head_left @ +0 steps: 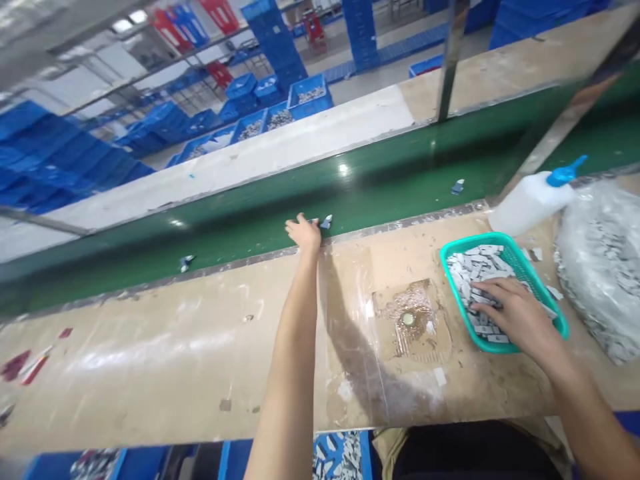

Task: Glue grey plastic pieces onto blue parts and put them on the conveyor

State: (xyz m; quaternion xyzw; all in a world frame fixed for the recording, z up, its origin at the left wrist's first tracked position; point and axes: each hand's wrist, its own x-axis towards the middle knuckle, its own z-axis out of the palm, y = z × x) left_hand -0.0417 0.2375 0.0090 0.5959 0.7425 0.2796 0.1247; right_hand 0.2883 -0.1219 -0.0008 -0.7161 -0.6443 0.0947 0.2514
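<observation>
My left hand [304, 232] is stretched out over the near edge of the green belt [390, 180], fingers apart, beside a small blue-and-white part [327, 221]; whether it touches that part is unclear. My right hand [515, 310] is inside a teal basket [537, 280] full of small white and grey pieces [475, 267]. Its thumb and fingers are bent around pieces in the pile, and what lies between the fingertips is too small to make out. Similar parts rest on the belt at the left [187, 263] and at the right [457, 187].
A white bottle with a blue nozzle [530, 203] and a clear bag of pieces [603, 267] stand at the right. A brown stained patch with a round disc [409, 319] marks the table. Metal posts [450, 60] rise beyond the belt. Blue bins [310, 97] sit behind.
</observation>
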